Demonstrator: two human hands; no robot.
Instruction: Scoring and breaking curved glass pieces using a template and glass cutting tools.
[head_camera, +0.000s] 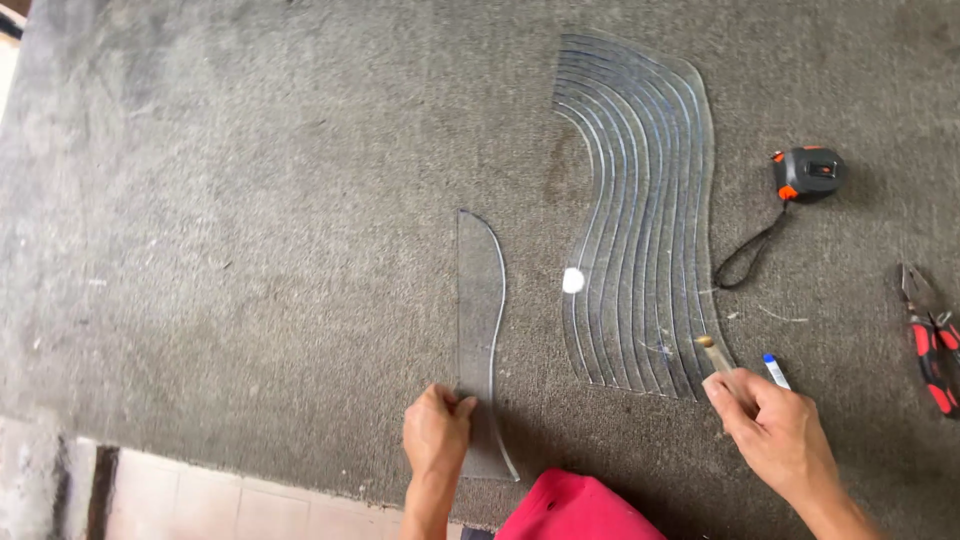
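Observation:
A narrow curved strip of clear glass (478, 300) lies on the grey carpeted table (250, 250). My left hand (436, 432) pinches its near end, fingers closed on the edge. To the right lies a group of several wavy clear glass strips (640, 200), side by side. My right hand (775, 425) rests at their near right corner and grips a small glass cutter (715, 358) with a brass-coloured tip pointing up and away.
A black and orange tape measure (808, 172) with a wrist loop lies right of the wavy strips. Red-handled pliers (930, 345) sit at the right edge. A white and blue marker (776, 371) lies by my right hand. Tiled floor (200, 500) shows below the table's near edge.

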